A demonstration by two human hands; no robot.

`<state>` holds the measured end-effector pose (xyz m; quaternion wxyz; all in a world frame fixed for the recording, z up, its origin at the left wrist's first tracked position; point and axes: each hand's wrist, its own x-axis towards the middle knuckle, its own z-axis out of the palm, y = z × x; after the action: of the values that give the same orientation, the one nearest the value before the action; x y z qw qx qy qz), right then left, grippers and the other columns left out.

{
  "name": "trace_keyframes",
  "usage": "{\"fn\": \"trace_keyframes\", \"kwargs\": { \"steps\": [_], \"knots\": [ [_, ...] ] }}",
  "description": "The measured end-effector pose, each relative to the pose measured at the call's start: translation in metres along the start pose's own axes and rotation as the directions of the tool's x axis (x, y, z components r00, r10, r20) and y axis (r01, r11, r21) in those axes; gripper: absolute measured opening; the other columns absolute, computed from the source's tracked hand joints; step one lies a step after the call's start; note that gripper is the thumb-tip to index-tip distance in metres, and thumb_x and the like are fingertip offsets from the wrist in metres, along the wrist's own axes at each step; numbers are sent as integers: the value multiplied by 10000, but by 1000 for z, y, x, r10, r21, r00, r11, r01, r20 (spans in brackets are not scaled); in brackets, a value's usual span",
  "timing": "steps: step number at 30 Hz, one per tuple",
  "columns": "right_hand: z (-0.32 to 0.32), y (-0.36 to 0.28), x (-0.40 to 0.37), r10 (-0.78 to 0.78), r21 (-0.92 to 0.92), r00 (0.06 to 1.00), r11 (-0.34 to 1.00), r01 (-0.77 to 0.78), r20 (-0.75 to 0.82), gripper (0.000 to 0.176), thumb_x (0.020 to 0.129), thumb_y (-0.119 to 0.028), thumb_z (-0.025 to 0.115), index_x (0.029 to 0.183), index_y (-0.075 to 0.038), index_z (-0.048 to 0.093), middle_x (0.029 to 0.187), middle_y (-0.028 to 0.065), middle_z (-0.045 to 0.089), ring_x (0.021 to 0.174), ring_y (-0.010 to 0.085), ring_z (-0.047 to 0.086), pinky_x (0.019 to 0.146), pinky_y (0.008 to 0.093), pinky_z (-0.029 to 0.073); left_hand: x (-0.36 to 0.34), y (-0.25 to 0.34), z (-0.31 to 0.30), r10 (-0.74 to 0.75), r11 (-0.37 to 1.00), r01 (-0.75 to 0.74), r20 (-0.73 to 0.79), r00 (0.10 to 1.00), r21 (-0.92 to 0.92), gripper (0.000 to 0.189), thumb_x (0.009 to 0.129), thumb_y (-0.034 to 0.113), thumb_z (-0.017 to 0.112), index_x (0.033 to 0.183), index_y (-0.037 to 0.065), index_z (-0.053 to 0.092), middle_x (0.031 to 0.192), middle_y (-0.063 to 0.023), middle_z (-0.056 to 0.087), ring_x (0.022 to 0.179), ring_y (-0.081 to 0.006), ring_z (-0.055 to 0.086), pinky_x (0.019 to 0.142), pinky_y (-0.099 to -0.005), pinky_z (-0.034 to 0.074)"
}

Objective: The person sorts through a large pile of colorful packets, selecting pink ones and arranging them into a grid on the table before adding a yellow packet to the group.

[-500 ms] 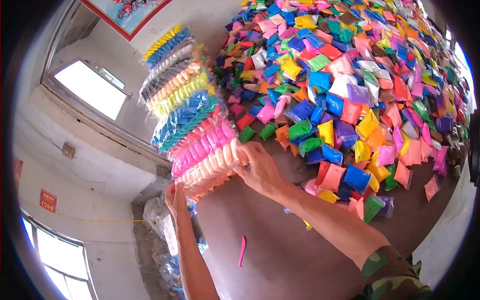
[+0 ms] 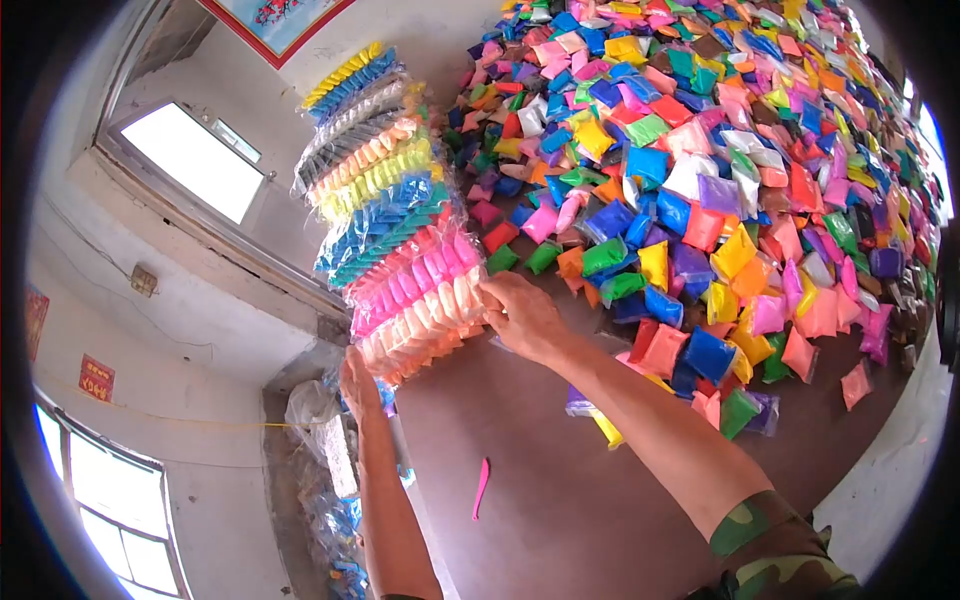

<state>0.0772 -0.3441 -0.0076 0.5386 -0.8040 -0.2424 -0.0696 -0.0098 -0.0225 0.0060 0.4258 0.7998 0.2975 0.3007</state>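
Observation:
At the left edge of the brown table rises a long stack of clear plastic packs, sorted by colour in rows. Its nearest row is a peach pack, with a pink pack right behind it. My left hand is closed at the left end of the peach pack. Around the right end of that same pack my right hand is closed, fingertips partly hidden by the plastic. A pink plastic tool lies on the table nearer to me.
A large heap of colourful small packets covers the back and right of the table. Clear plastic bags hang or lie beyond the table's left edge. A framed picture is on the wall.
The view has shifted slightly. Both hands stay at the ends of the peach pack, which sits closer against the pink row. More small packets show beside my right forearm.

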Motion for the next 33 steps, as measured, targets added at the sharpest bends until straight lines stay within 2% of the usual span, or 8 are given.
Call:
{"fn": "trace_keyframes", "kwargs": {
  "steps": [2,6,9,16,21,25,31,33],
  "knots": [
    [1,3,-8,-54,8,994,998,55,-94,394,926,-133,668,1302,-36,597,1263,195,620,1172,395,607,962,471,512,-12,10,-7,21,999,-25,-84,996,-47,670,992,570,610,1282,-33,645,1167,-147,672,1100,-253,605,982,-395,448],
    [-3,7,-19,-65,1,984,998,66,-169,465,920,-138,686,1359,-58,555,1317,204,583,1187,415,600,972,482,514,-30,-2,-23,516,799,-432,-107,850,419,586,1053,474,545,1313,-47,607,1284,-224,639,1177,-380,602,1043,-464,448],
    [-22,-8,-33,-104,-9,974,994,105,-200,395,919,-126,690,1295,-78,581,1268,202,600,1141,431,622,928,505,531,-71,23,-30,591,724,-524,-11,807,448,511,1052,394,580,1342,-26,590,1343,-218,611,1202,-391,591,1025,-474,467],
    [-88,-71,-123,-90,175,996,980,90,-11,275,921,-146,733,1141,9,678,1113,212,706,1019,384,693,870,452,561,-191,20,-59,218,952,-240,132,967,190,396,1019,259,659,1310,-6,617,1304,-183,645,1142,-310,635,919,-440,538],
    [-152,-87,-223,22,116,962,992,-56,271,270,927,-167,741,1136,-5,684,1073,186,729,1011,358,710,877,443,570,-291,20,-73,308,890,-358,208,929,283,355,965,153,709,1272,-12,641,1305,-221,655,1220,-382,630,985,-464,528],
    [-178,-62,-291,41,37,989,998,-47,142,210,948,-175,720,1103,-34,703,1050,157,731,935,342,724,811,442,587,-323,0,-75,472,773,-519,216,855,364,340,966,138,696,1263,-17,643,1304,-204,658,1209,-371,631,1018,-444,517],
    [-208,-48,-356,47,-36,999,998,-47,-23,191,956,-158,719,1129,-79,702,944,111,694,802,291,703,668,404,570,-291,-39,-65,537,822,-553,142,832,135,357,1041,134,618,1369,-6,610,1397,-174,619,1213,-283,625,954,-380,529],
    [-212,-45,-375,40,-91,994,995,-49,-100,170,961,-151,694,1112,-72,679,948,122,678,811,323,688,675,424,562,-308,11,-47,288,953,-302,256,923,18,369,1080,232,584,1369,4,614,1297,-157,665,1054,-253,668,915,-357,557]
  ]
}}
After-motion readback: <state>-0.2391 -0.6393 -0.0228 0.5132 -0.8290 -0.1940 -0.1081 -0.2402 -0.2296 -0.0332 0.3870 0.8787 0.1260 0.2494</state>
